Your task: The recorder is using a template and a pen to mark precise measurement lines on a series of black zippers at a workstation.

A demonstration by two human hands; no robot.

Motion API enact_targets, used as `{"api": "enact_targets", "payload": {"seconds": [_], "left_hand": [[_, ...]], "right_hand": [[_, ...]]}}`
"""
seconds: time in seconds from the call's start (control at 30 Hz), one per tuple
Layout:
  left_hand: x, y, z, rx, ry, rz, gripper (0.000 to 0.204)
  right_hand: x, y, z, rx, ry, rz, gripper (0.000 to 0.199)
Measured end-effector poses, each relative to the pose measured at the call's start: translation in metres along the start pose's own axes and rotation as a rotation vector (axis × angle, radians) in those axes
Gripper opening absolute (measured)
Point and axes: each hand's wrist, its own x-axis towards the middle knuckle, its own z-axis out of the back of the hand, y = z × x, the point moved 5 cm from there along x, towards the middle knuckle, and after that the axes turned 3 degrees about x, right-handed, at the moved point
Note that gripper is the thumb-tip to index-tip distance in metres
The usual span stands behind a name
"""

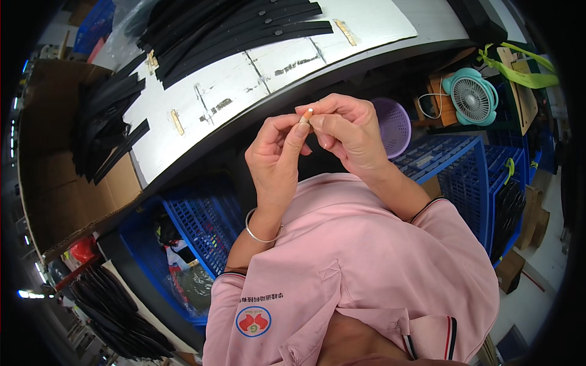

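In front of my chest, near the front edge of the white table, my two hands meet at a small orange-brown stick with a white tip (308,113). It looks like a pencil stub or a wrapped piece of marking chalk; its kind is not certain. My left hand (278,146) pinches its lower part between thumb and forefinger, tip upward. Thumb and forefinger of my right hand (351,131) close on it from the other side, near the tip. A bracelet circles my left wrist.
Black fabric strips (244,27) lie on the marked white tabletop (238,79). A cardboard box (116,189) holds more strips at left. Below are blue crates (204,226), a purple basket (394,128) and, at right, a turquoise fan (471,96) beside blue baskets (455,161).
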Motion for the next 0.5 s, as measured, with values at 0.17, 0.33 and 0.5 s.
{"api": "enact_targets", "payload": {"seconds": [0.17,0.33,0.5], "left_hand": [[0.000,-0.004,-0.005,0.067,0.018,-0.013,0.014],[0.008,0.006,-0.001,-0.080,0.083,0.092,0.020],[0.006,0.010,-0.003,-0.177,0.063,0.119,0.022]], "right_hand": [[0.001,-0.005,0.007,-0.025,-0.023,0.036,0.018],[-0.001,0.011,0.002,0.050,-0.013,-0.016,0.019],[-0.002,0.012,0.003,-0.109,-0.066,0.048,0.024]]}}
